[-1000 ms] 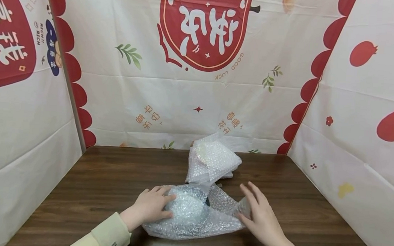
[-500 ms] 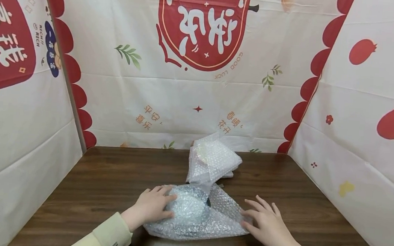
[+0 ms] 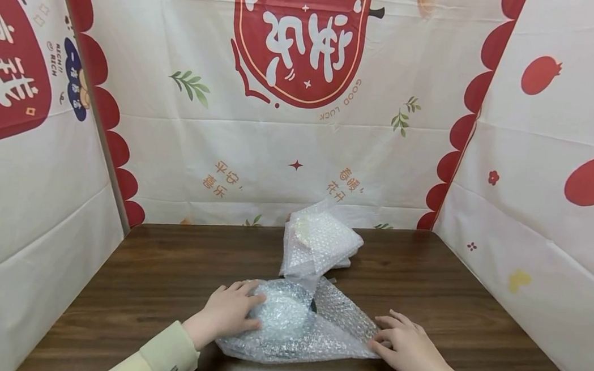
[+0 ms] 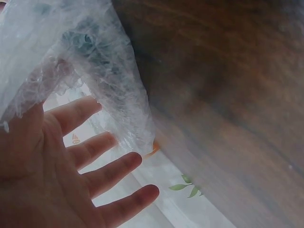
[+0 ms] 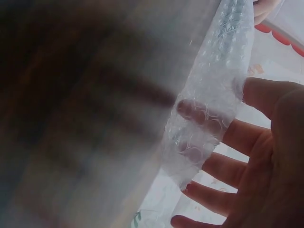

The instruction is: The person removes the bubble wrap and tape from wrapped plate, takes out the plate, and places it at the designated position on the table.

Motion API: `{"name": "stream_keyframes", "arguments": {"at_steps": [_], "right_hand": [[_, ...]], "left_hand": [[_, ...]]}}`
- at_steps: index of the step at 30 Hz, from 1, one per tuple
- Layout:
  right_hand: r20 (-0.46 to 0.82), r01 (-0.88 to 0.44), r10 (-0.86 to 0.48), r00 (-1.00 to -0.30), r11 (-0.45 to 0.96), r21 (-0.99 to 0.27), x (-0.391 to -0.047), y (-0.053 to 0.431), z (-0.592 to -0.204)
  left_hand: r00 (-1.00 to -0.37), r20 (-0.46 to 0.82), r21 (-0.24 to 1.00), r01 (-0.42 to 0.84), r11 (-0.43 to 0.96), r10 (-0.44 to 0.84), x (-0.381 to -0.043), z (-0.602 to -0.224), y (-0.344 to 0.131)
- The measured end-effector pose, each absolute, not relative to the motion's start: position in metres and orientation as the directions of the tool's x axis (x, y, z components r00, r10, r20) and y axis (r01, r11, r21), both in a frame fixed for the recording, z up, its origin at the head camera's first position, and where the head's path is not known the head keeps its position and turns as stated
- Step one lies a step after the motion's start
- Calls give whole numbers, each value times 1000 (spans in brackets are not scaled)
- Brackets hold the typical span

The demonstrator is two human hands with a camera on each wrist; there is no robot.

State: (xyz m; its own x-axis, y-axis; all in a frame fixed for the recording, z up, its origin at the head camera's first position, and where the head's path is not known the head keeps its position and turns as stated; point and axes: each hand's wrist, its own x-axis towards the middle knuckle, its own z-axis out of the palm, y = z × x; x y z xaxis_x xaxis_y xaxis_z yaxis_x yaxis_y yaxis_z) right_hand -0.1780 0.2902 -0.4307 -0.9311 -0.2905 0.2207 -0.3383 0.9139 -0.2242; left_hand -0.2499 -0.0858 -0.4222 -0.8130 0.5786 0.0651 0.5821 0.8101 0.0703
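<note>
A rounded bundle of bubble wrap (image 3: 281,318) lies near the table's front, a bluish shape showing through and a small dark part peeping out at its right side. My left hand (image 3: 235,309) rests on the bundle's left side, fingers spread; the left wrist view shows that hand (image 4: 95,161) with fingers extended beside the wrap. At the right, the wrap tapers into a flat flap. Fingertips of my right hand (image 3: 412,346) touch this flap's end. In the right wrist view, two fingertips show through the clear wrap (image 5: 209,90), the thumb lying apart from them at its edge.
Behind the bundle, a second bubble-wrapped stack (image 3: 324,241) stands near the table's back, reaching close to the bundle. The dark wooden table (image 3: 185,258) is enclosed at the back and sides by printed white cloth (image 3: 300,140).
My right hand has moved down and right along the flap, its fingers drawing lower and closer together. The flap now lies flatter and longer to the right. The left hand stays put.
</note>
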Motion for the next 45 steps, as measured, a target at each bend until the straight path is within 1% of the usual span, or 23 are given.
{"name": "stream_keyframes", "arguments": {"at_steps": [7,13,17,24,31,35,37,39,42,45], "right_hand": [[162,-338,-306,-938,909,-245,-181,290,-431],[161,-401,-370,-915,882,-247,-185,288,-428],[162,-467,-438,-884,841,-275,-183,286,-426],[172,-598,-573,-801,757,-265,-180,278,-419],[132,-642,-640,-757,691,-332,-179,271,-415],[100,-645,-669,-737,651,-401,-182,269,-413],[96,-648,-679,-728,635,-420,-184,269,-413],[106,-660,-691,-715,618,-427,-187,269,-412],[99,-666,-700,-707,613,-424,-193,267,-409],[54,-661,-710,-703,622,-420,-201,262,-403]], "left_hand": [[-814,65,52,581,813,577,-251,-424,-85],[-808,75,20,587,809,584,-254,-422,-86],[-798,84,25,600,800,596,-256,-422,-87],[-769,130,51,635,771,626,-258,-423,-90],[-759,137,108,650,752,636,-256,-420,-93],[-738,182,132,674,727,650,-255,-414,-92],[-722,207,165,691,704,660,-255,-409,-92],[-722,213,240,692,681,658,-254,-405,-91],[-739,207,408,660,631,641,-251,-400,-92],[-761,207,570,605,556,615,-248,-396,-93]]}}
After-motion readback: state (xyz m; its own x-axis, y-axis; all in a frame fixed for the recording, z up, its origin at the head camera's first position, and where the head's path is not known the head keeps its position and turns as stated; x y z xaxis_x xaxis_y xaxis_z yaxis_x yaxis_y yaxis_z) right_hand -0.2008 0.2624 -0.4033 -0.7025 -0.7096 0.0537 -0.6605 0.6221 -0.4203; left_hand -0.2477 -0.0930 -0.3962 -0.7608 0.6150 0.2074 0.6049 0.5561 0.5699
